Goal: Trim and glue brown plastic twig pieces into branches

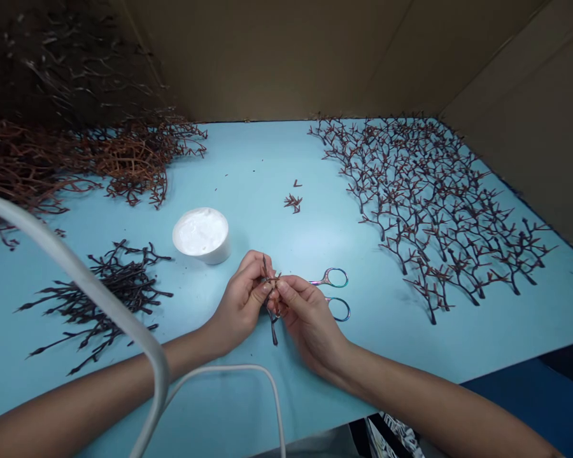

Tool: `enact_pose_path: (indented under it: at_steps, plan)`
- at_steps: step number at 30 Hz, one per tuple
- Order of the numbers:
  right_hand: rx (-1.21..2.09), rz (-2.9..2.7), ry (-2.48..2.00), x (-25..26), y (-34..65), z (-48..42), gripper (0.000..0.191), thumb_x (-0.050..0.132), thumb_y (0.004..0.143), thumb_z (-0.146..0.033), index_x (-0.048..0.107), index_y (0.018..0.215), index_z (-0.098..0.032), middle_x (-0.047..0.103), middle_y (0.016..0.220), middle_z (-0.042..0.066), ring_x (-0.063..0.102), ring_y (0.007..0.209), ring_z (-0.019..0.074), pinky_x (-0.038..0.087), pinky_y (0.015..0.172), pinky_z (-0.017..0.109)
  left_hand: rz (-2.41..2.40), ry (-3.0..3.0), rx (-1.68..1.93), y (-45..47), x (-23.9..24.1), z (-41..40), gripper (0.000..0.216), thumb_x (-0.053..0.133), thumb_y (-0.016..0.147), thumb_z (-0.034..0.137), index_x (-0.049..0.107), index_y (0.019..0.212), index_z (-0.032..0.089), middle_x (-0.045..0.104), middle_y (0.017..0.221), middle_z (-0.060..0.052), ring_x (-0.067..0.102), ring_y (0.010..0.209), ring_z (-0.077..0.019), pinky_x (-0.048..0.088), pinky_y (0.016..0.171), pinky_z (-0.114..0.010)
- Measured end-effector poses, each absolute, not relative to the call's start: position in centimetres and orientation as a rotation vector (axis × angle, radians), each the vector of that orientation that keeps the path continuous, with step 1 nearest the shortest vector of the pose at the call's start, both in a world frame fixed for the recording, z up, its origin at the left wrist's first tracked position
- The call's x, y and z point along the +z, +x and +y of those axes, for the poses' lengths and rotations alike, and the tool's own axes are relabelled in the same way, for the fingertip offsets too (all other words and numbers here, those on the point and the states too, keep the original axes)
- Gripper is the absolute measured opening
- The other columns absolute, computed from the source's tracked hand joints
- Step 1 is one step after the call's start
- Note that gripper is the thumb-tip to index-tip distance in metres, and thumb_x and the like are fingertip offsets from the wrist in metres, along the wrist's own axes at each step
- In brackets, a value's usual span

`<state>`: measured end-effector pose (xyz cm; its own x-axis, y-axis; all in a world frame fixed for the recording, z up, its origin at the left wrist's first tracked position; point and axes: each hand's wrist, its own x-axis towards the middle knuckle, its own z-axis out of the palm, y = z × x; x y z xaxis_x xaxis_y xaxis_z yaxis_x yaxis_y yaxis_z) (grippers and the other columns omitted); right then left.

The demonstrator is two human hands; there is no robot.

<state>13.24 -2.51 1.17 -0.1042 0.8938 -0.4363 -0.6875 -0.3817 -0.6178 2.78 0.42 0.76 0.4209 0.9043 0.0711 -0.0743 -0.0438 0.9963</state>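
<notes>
Left hand [242,299] and right hand [302,313] pinch a small dark twig [272,318], apparently branched, beside scissors [335,292] on a blue table [267,165].

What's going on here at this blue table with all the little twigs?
A person pinches a small dark branching twig between the fingertips of the left hand and right hand, just above the light blue table. Rainbow-tinted metal scissors lie beside the right hand, and a round white tub of white paste sits behind the left. Similar twigs lie in spread rows on the right, with a loose dark pile on the left.
</notes>
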Motion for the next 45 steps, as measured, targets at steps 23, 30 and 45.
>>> enact_pose_path:
  at_steps: [23, 30, 45]
  plan:
    - [1.714, -0.408, -0.967, 0.9, 13.1, -2.7, 0.013, 0.066, 0.060, -0.027, 0.060, 0.060, -0.016, 0.057, 0.051, -0.003, 0.050, 0.049, 0.0059, 0.040, 0.054, 0.021, 0.849, 1.221, 0.941, 2.8, 0.9, 0.2, 0.022, 0.046, 0.076, 0.037, 0.039, 0.066, 0.018, 0.035, 0.076, 0.001, 0.041, 0.060, -0.0093, 0.039, 0.053, -0.023]
    - [1.666, -0.446, -1.003, 0.9, 12.9, -2.7, 0.013, 0.066, 0.059, -0.027, 0.061, 0.060, -0.016, 0.057, 0.050, -0.003, 0.051, 0.049, 0.0068, 0.041, 0.054, 0.022, 0.837, 1.234, 0.949, 2.7, 0.9, 0.1, 0.020, 0.046, 0.077, 0.033, 0.040, 0.066, 0.018, 0.035, 0.076, 0.000, 0.040, 0.061, -0.0094, 0.039, 0.054, -0.023]
    - [1.422, -0.739, -0.977, 1.6, 14.2, -2.7, 0.020, 0.056, 0.070, -0.035, 0.058, 0.086, -0.023, 0.057, 0.065, -0.002, 0.054, 0.055, 0.0084, 0.042, 0.052, 0.022, 0.696, 1.344, 1.009, 1.1, 1.3, 0.9, 0.011, 0.048, 0.078, 0.027, 0.047, 0.072, 0.018, 0.038, 0.083, -0.002, 0.041, 0.080, -0.0140, 0.036, 0.069, -0.024]
